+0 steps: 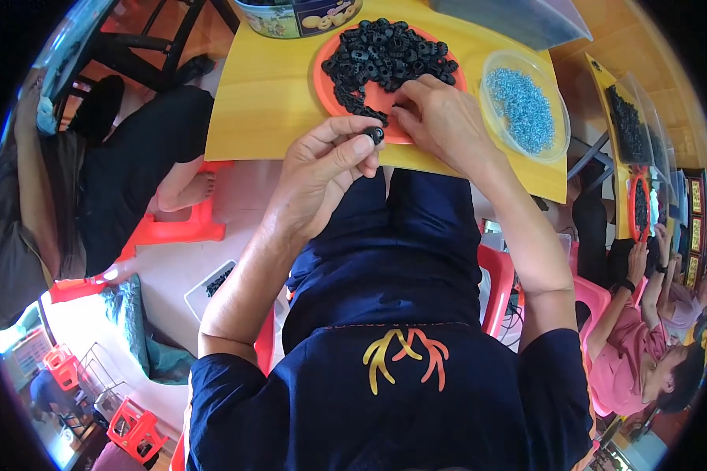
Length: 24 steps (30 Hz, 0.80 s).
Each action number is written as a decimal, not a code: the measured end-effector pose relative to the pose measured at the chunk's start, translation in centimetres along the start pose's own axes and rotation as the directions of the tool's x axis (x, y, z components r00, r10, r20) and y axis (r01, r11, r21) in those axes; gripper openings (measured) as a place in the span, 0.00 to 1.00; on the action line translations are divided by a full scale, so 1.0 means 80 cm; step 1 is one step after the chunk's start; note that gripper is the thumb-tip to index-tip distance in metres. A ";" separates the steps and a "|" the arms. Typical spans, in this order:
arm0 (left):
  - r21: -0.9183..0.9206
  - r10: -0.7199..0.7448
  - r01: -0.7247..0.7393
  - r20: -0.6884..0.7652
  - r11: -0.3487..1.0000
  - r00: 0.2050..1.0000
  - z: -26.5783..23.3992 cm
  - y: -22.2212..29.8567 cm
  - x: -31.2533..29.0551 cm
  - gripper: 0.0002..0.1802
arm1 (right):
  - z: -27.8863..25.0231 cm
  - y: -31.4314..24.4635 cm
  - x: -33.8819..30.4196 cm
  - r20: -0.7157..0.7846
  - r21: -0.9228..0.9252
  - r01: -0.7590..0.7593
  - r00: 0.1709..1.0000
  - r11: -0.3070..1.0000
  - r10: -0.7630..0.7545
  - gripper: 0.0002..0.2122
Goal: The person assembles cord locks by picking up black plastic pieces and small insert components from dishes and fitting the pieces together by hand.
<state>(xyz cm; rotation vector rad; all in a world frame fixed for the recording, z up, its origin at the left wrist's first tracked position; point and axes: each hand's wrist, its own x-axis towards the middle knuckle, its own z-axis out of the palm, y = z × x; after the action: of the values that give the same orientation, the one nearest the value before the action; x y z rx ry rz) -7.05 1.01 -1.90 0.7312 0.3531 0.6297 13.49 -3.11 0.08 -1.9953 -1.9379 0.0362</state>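
Note:
Between thumb and forefinger, my left hand (334, 161) pinches a small round black plastic part (375, 135) with a hole in it, just off the table's near edge. A round orange-red plate (322, 90) heaped with black plastic parts (381, 55) lies in front of me. My right hand (440, 118) rests over the plate's near right side, its fingers drawn together at the bare patch. What its fingertips hold, if anything, is too small to make out. To the right of that hand stands a clear round tub (562, 141) of small shiny blue-silver pieces (520, 110).
The yellow table (247, 118) also bears a printed tin (298, 17) at the far left and a grey bin (518, 20) at the back. Another person sits close on the left. At right, people work at a second yellow table (623, 196). Red stools (184, 224) stand around.

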 end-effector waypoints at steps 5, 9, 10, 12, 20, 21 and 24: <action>-0.078 0.017 -0.019 -0.023 0.997 1.000 0.005 0.001 0.010 0.11 | -0.026 0.000 -0.010 0.016 0.476 -0.113 0.993 0.872 0.120 0.08; -0.059 0.048 -0.047 0.013 0.997 0.999 0.019 -0.001 0.020 0.11 | -0.050 -0.013 -0.029 0.050 0.904 -0.113 0.985 0.412 0.162 0.08; -0.058 0.045 -0.044 0.018 0.997 0.999 0.022 -0.001 0.021 0.11 | -0.054 -0.017 -0.034 0.021 0.953 -0.068 0.987 0.297 0.157 0.08; -0.035 0.064 -0.062 0.058 0.997 0.996 0.031 -0.001 0.025 0.11 | -0.054 -0.022 -0.043 -0.012 0.961 -0.034 0.987 0.273 0.163 0.08; 0.132 0.173 -0.185 0.099 0.974 0.980 0.065 -0.006 0.035 0.11 | -0.060 -0.023 -0.058 -0.084 0.981 0.036 0.964 0.189 0.254 0.10; 0.174 0.202 -0.216 0.095 0.961 0.975 0.068 -0.006 0.037 0.11 | -0.061 -0.022 -0.060 -0.089 0.981 0.039 0.962 0.190 0.258 0.10; 0.251 0.240 -0.261 0.112 0.932 0.964 0.072 -0.009 0.041 0.12 | -0.062 -0.022 -0.064 -0.122 0.973 0.058 0.950 0.224 0.288 0.10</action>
<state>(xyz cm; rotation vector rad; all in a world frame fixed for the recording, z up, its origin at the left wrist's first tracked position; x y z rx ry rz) -1.38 -0.22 1.33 1.0662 0.2740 0.8017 12.81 -9.23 4.05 -1.0947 -0.9959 0.7860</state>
